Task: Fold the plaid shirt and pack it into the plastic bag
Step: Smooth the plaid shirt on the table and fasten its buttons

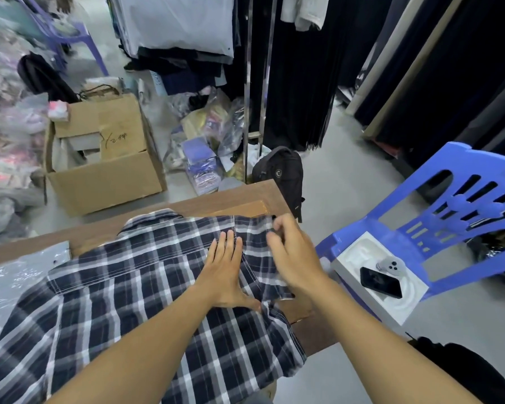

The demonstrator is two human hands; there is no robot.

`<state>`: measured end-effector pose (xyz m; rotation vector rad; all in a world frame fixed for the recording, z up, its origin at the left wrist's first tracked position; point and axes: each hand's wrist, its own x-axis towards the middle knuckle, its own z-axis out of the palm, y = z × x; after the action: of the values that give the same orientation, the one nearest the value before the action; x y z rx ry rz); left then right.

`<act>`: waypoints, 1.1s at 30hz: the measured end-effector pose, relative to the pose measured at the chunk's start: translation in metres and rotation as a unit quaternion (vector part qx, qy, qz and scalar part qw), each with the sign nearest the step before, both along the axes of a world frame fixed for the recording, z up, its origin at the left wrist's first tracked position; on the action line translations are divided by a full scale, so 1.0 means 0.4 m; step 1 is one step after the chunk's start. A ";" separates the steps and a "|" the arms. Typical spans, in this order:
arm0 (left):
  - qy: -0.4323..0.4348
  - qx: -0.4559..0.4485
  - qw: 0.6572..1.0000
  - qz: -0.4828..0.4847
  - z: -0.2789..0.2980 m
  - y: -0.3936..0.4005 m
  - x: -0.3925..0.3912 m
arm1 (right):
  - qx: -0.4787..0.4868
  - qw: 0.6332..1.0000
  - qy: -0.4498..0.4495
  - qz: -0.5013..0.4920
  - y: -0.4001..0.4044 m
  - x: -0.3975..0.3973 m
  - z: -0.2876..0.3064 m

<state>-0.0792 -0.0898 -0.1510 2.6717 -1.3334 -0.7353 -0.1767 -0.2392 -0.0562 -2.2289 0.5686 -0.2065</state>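
Note:
The dark blue and white plaid shirt (134,293) lies spread on a brown wooden table (222,196), collar toward the far edge. My left hand (226,269) presses flat on the shirt near its right side, fingers apart. My right hand (292,252) hovers over the right sleeve area with its fingers pinching the plaid cloth; it is blurred. A clear plastic bag (15,275) lies on the table at the left, partly under the shirt's sleeve.
A blue plastic chair (438,228) stands right of the table, holding a white box (376,284) with a black phone (380,282). Behind the table stand a black backpack (280,176), a cardboard box (105,158), bagged clothes and hanging garments.

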 end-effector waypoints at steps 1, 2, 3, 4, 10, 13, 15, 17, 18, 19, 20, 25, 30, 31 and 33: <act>0.029 -0.012 0.999 0.005 0.018 0.000 0.000 | -0.008 0.999 -0.004 0.040 0.025 0.009 0.023; 0.083 -0.036 0.995 0.029 0.027 -0.001 0.007 | -0.016 0.996 -0.005 0.082 0.051 0.018 0.040; 0.152 -0.072 0.984 0.051 0.044 0.007 0.018 | -0.019 0.992 -0.002 0.124 0.078 0.027 0.052; 0.214 -0.107 0.965 0.105 0.056 0.019 0.035 | -0.016 0.986 0.002 0.167 0.106 0.036 0.054; -0.036 -0.201 0.959 0.197 0.069 0.154 0.165 | -0.140 0.933 0.059 0.326 0.233 0.067 -0.052; -0.035 -0.234 0.942 0.239 0.084 0.159 0.184 | -0.183 0.901 0.113 0.378 0.266 0.062 -0.112; -0.010 -0.246 0.937 0.246 0.092 0.145 0.180 | -0.191 0.889 0.135 0.393 0.271 0.058 -0.130; 0.037 -0.245 0.939 0.238 0.106 0.123 0.160 | -0.166 0.904 0.128 0.372 0.256 0.062 -0.125; 0.062 -0.235 0.943 0.226 0.105 0.110 0.150 | -0.160 0.916 0.121 0.347 0.238 0.066 -0.119; 0.069 -0.216 0.952 0.205 0.104 0.097 0.139 | -0.161 0.928 0.114 0.318 0.213 0.068 -0.112; 0.064 -0.193 0.961 0.186 0.097 0.087 0.131 | -0.165 0.936 0.114 0.291 0.183 0.066 -0.102; 0.115 -0.154 0.944 0.267 0.081 0.061 0.132 | -0.201 0.889 0.221 0.346 0.069 0.008 -0.074; 0.208 -0.137 0.914 0.321 0.087 0.049 0.154 | -0.313 0.824 0.215 0.421 0.054 -0.052 -0.106; 0.218 -0.140 0.910 0.325 0.086 0.051 0.157 | -0.318 0.828 0.201 0.415 0.050 -0.055 -0.115; 0.233 -0.148 0.904 0.327 0.076 0.056 0.158 | -0.324 0.836 0.168 0.410 0.039 -0.062 -0.131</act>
<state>-0.0160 -0.0676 -0.1205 2.2567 -0.3514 -0.8954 -0.2015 -0.2236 -0.1084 -2.9737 -0.4049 0.5272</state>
